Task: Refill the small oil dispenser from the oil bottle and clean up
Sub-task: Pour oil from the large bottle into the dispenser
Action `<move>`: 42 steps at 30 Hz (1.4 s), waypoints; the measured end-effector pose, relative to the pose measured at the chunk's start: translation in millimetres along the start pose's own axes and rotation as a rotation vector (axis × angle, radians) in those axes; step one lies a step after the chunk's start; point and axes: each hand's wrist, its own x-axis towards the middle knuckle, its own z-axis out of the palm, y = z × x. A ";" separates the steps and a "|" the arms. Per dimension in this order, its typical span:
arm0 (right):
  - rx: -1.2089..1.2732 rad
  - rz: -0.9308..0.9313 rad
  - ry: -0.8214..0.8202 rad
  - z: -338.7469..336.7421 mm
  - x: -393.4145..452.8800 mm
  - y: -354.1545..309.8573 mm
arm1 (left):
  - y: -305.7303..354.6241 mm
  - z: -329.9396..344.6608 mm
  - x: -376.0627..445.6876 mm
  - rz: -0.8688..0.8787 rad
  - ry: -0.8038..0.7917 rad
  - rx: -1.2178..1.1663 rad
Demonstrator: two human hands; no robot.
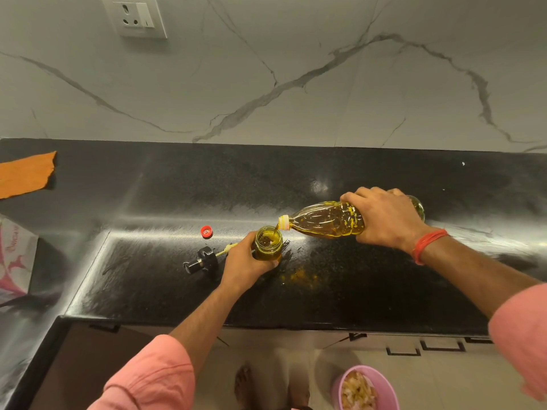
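Pour in progress: oil bottle [325, 219] tipped into the small dispenser jar [268, 244] on the black counter [384, 276].

Right hand [384, 220] wraps the bottle's rear half, fingers curled tight, bottle near horizontal with its mouth just above the jar rim, oil streaming in. Left hand [245, 261] grips the jar's side, jar upright. Red cap [206, 232] sits left of the jar; black pump top [204, 259] lies on its side left of the jar, beside the left hand. Yellow oil smear [302, 275] just right of the jar. Orange cloth [25, 174] far left of the jar.
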 end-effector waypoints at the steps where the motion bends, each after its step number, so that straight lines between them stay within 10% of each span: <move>1: -0.001 0.000 0.000 0.1 0.3 0.0 | -0.4 0.2 0.3 0.000 0.001 0.003; 42: -0.004 -0.019 0.012 1.7 6.3 1.4 | -4.3 2.6 2.8 -0.018 0.000 -0.009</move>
